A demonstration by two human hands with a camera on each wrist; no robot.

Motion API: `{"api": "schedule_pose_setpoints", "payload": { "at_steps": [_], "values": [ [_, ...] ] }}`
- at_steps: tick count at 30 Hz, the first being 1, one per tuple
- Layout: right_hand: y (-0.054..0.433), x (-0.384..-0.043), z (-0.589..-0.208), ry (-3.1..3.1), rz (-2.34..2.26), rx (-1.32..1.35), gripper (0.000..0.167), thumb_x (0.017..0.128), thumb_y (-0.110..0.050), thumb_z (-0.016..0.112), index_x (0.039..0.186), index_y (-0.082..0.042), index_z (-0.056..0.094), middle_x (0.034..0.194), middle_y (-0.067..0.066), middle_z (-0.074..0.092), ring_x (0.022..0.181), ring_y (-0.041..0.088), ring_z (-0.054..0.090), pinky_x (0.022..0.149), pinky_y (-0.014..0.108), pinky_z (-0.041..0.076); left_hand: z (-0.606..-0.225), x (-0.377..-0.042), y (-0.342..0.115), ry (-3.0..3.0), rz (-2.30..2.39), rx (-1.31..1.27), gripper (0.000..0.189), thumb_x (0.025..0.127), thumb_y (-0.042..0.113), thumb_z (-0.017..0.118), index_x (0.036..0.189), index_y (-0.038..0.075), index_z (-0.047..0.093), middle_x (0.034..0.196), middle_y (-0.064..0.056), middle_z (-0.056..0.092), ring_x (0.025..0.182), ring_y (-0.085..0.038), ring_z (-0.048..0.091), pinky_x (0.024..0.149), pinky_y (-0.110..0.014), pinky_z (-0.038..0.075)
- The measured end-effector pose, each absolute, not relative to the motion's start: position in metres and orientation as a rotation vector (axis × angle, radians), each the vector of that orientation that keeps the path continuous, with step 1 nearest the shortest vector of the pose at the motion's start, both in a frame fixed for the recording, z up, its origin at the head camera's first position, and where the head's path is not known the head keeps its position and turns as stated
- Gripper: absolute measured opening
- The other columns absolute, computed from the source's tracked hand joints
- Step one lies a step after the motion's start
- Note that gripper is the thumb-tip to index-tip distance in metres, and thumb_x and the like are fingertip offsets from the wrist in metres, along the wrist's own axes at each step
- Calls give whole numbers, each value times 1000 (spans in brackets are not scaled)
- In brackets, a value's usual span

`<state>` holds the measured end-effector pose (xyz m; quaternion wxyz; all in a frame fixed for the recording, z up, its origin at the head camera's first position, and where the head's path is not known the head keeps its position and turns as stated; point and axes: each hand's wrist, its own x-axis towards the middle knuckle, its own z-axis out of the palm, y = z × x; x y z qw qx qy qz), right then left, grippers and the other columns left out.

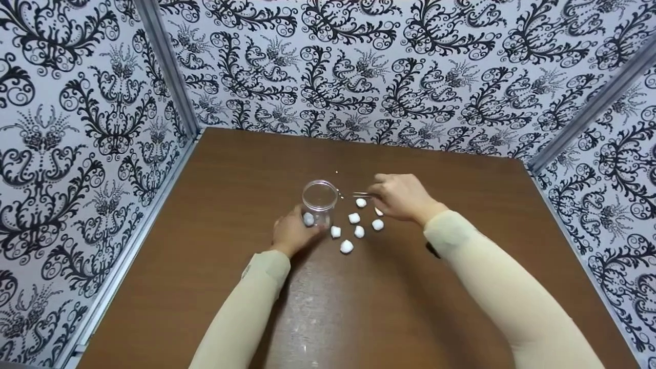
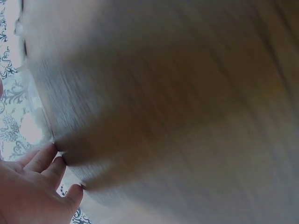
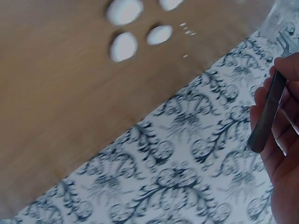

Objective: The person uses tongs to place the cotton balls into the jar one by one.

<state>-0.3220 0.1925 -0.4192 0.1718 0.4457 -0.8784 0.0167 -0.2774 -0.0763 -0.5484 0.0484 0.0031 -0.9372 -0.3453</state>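
Left grip grasps the jar; right grip grasps the fork. Recommended: steady the jar, take white balls singly, gently.

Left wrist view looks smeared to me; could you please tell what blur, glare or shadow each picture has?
Left wrist: the table is smeared, with dark bands by the fingertips; head: pale glare toward the table's bottom edge, shadow beside the right arm; right wrist: white balls bright and soft-edged, fork clearer.

both hands forward, fingers bent
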Motion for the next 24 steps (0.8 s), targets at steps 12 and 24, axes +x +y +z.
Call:
{"api": "schedule_pose_setpoints", "payload": {
  "at_steps": [12,24],
  "values": [
    [263,-314,-466,-2616,0,1168,7,83,-18,73,85,-12,74,75,-1,52,55,20,51,46,43,47,-552,-278,-80,-2828,-1070,12,78,78,56,77,135,7,56,124,-12,66,113,-31,61,105,-52,34],
    [274,-308,-492,-2712,-20,1114,5,85,-18,75,88,-14,75,79,-1,54,60,21,57,52,46,50,-552,-278,-76,-2843,-1090,6,79,78,57,77,136,8,55,126,-12,65,115,-31,59,107,-52,31]
  ]
}}
